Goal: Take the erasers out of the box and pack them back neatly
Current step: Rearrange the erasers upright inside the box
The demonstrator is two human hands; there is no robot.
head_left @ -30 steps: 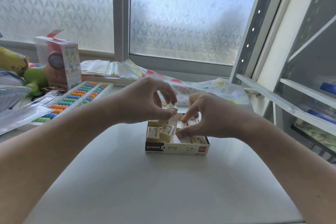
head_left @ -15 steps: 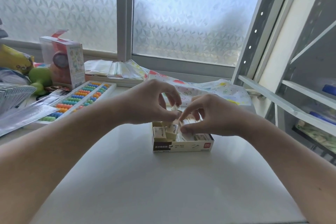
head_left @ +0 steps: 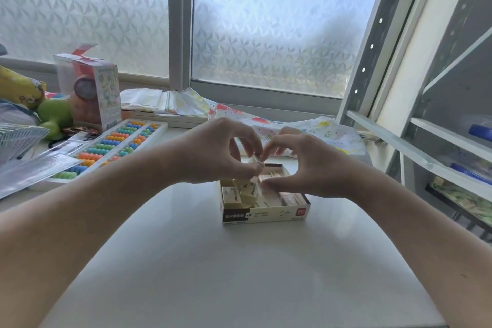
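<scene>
From the head camera, my left hand (head_left: 213, 152) is pinching one eraser (head_left: 254, 161) above the open eraser box (head_left: 266, 214), while my right hand (head_left: 300, 165) is curling its fingers, thumb touching the packed erasers (head_left: 241, 193). The box is sitting on a white table (head_left: 226, 269) under a frosted window (head_left: 266, 21), an abacus (head_left: 117, 145) lying left.

An open cardboard box (head_left: 265, 214) sits mid-desk (head_left: 226, 274), white wrapped erasers (head_left: 239, 193) inside. At ten o'clock lies a white-framed abacus with bright beads (head_left: 114, 146); behind it stands a printed carton (head_left: 99, 93). At three o'clock stands a grey metal shelf (head_left: 439, 141).
</scene>
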